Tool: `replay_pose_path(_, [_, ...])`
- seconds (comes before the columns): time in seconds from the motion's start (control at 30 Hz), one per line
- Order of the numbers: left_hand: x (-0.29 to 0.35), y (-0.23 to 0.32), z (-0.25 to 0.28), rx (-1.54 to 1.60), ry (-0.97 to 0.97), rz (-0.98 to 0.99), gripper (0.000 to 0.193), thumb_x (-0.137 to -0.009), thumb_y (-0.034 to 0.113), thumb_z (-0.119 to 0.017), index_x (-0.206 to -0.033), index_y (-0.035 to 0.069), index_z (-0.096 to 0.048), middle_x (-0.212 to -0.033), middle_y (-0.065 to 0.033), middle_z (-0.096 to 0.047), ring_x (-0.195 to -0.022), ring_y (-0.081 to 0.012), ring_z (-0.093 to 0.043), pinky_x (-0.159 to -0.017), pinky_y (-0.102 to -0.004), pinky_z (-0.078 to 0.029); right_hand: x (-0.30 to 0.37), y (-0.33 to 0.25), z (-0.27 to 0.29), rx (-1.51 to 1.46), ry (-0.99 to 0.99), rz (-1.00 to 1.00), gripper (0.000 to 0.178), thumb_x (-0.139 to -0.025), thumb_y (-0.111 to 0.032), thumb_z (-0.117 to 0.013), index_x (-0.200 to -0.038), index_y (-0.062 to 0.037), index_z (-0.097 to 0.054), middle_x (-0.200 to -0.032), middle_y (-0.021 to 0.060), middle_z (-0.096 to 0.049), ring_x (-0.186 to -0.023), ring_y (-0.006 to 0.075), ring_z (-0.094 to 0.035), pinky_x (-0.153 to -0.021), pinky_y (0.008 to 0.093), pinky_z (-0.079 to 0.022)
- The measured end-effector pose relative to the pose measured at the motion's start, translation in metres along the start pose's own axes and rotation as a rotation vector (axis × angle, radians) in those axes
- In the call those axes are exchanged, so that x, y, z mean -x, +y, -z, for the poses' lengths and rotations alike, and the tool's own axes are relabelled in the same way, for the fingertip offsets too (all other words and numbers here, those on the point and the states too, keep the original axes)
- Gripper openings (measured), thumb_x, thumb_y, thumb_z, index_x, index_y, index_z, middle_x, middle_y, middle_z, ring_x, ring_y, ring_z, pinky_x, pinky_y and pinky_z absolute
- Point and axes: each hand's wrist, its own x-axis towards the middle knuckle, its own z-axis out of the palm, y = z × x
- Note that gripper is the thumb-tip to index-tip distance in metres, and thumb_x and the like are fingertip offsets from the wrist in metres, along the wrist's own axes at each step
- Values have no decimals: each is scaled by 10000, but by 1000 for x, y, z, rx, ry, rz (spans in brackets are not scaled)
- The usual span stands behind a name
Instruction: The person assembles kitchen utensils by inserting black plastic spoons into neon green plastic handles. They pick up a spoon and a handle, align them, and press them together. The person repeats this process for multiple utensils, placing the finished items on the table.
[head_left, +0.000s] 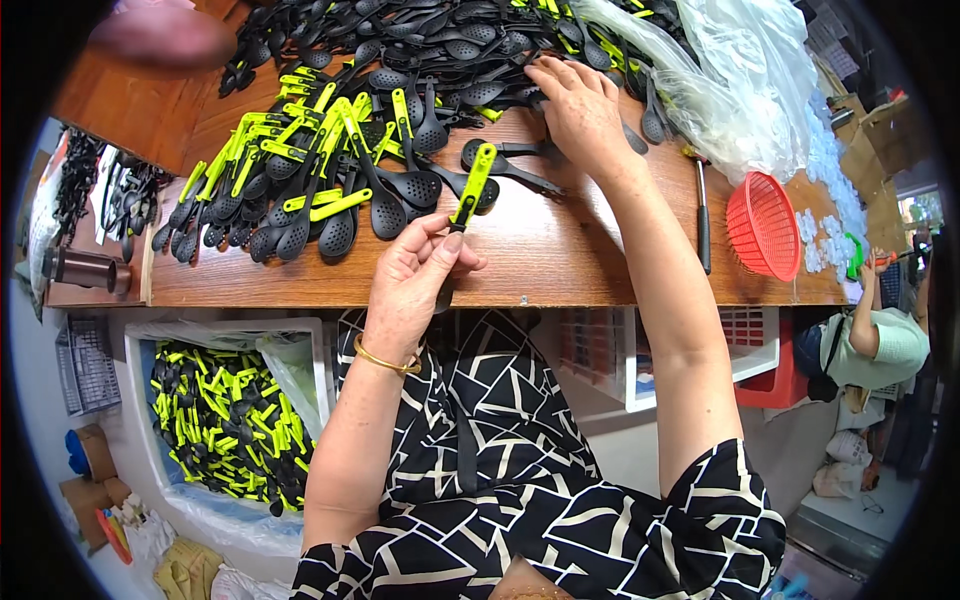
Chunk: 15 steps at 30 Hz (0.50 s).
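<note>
My left hand [412,268] pinches a black kitchen spoon with a lime-green handle piece [474,185], held upright near the table's front edge; the hand partly hides its bowl. Farther off, my right hand [583,112] rests its slightly spread fingers at the edge of a heap of black spoons [455,48]. Whether its fingertips grip one of them is hard to make out. Loose black utensils [515,172] lie on the wood between my hands. To the left spreads a pile of black slotted and solid spoons with lime-green handles [330,150].
A black-handled tool [703,225] and a red plastic basket [764,225] lie at the right, below a clear plastic bag [735,90]. Below the table's left, a lined crate [323,375] holds many green-handled utensils. A brown cup [88,270] lies far left. Another person [880,345] works far right.
</note>
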Motion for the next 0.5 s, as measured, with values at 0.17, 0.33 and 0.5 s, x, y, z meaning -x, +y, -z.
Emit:
replay_pose_path(0.17, [-8, -1, 21, 330, 18, 79, 307, -1063, 162, -609, -1352, 56, -612, -918, -45, -724, -943, -229, -754, -884, -361, -616, -8, -25, 14, -214, -123, 83, 255, -932, -165, -639, -1153, -185, -765, -1221, 26, -719, -1210, 240, -619, -1062, 448, -407])
replay_pose_path(0.33, [-7, 0, 15, 254, 58, 60, 315, -1062, 162, -614, -1347, 29, -598, -931, -55, -718, -943, -233, -755, -883, -354, -612, -12, -28, 0, -179, -149, 67, 136, -890, -210, -694, -1002, -176, -763, -1100, 9, -747, -1127, 238, -638, -955, 424, -426])
replay_pose_path(0.5, [-8, 0, 9, 163, 56, 22, 372, -1054, 159, -630, -1379, 7, -532, -942, -71, -716, -954, -246, -755, -874, -339, -605, 14, -20, 21, -209, -53, 88, 79, -873, -213, -724, -921, -161, -758, -968, 19, -741, -1031, 240, -661, -933, 409, -434])
